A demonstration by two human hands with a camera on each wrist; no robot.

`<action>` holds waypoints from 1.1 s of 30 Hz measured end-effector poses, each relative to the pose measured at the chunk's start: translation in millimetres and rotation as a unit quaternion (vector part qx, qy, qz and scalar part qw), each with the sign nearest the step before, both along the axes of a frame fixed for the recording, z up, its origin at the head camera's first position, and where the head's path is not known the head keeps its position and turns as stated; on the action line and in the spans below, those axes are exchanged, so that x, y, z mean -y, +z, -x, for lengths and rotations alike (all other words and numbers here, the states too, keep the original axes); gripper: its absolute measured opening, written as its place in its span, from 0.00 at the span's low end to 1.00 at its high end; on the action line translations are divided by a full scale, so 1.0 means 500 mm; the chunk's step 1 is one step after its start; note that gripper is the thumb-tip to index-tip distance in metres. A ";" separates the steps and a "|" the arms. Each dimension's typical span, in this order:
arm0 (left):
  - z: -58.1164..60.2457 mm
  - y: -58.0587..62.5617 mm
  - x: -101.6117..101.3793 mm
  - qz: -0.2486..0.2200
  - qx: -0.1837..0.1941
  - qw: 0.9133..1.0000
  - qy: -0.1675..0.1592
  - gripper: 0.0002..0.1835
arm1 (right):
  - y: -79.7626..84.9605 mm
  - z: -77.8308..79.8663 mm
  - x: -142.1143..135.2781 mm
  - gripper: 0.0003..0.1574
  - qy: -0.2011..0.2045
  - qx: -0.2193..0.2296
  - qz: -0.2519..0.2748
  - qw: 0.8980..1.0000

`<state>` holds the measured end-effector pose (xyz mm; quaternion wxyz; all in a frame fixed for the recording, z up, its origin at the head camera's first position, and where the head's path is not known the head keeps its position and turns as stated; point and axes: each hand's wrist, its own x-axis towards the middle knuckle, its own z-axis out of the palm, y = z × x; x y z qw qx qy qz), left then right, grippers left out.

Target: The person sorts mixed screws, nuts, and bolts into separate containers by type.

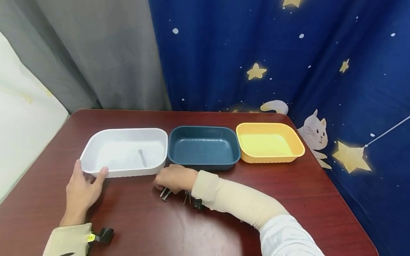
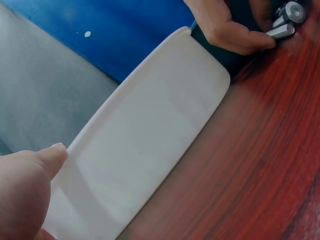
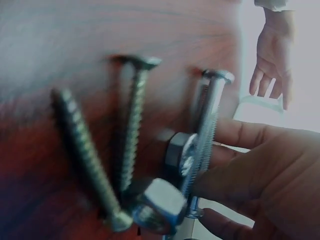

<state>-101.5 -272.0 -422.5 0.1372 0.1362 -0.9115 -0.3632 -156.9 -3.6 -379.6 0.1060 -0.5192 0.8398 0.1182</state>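
My left hand (image 1: 80, 193) rests on the near left corner of a white tray (image 1: 131, 173), thumb at its front rim, fingers fairly straight along the side. One long silver bolt (image 1: 142, 158) lies inside that tray. Just in front of the tray's right end, my right hand (image 1: 176, 177) reaches down to the table. Its fingers and thumb pinch a silver bolt (image 3: 209, 120) in a small pile of hardware. Beside it in the right wrist view are a hex nut (image 3: 160, 200), a second nut (image 3: 176, 155) and two brassy screws (image 3: 132, 125).
A dark blue tray (image 1: 205, 165) stands right of the white one, and a yellow tray (image 1: 272, 159) follows at the far right. All sit in a row on a reddish-brown table (image 1: 134, 217). Grey and starry blue curtains (image 1: 217, 53) hang behind.
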 end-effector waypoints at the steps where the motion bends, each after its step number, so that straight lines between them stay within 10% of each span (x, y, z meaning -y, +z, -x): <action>1: -0.001 0.001 -0.001 0.000 0.000 1.000 0.001 0.46 | -0.001 0.001 0.000 0.19 0.002 -0.002 -0.001 1.000; 12: -0.003 0.002 -0.001 -0.003 0.008 1.000 0.000 0.47 | -0.002 0.003 0.002 0.19 0.005 0.006 0.003 1.000; 33: -0.002 0.001 -0.001 0.001 0.010 1.000 -0.001 0.46 | 0.050 0.020 0.005 0.12 -0.001 0.181 0.071 0.981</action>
